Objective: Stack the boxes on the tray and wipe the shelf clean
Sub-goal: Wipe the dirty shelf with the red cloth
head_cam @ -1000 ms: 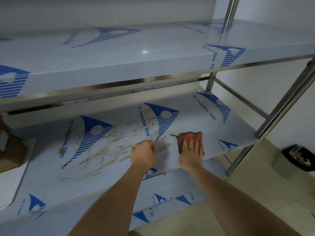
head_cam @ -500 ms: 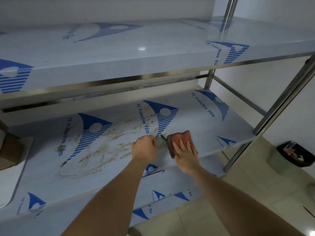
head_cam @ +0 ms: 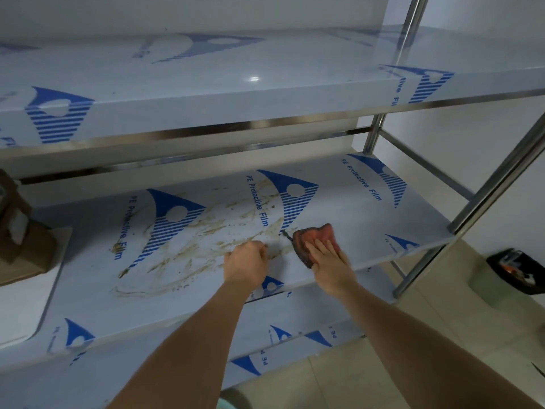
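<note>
Partly hidden — cloth under right hand; boxes cut off.

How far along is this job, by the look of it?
Done, it seems: brown boxes sit on the white tray at the far left, though only partly in view. In hand: the right hand presses a reddish cloth flat on the shelf; the left hand rests curled beside it. Left: brown smears cover the shelf's middle, so most wiping remains.

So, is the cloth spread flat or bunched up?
Bunched up: the cloth rises in folds beyond the right hand's straight fingers pressing it on the shelf.
</note>
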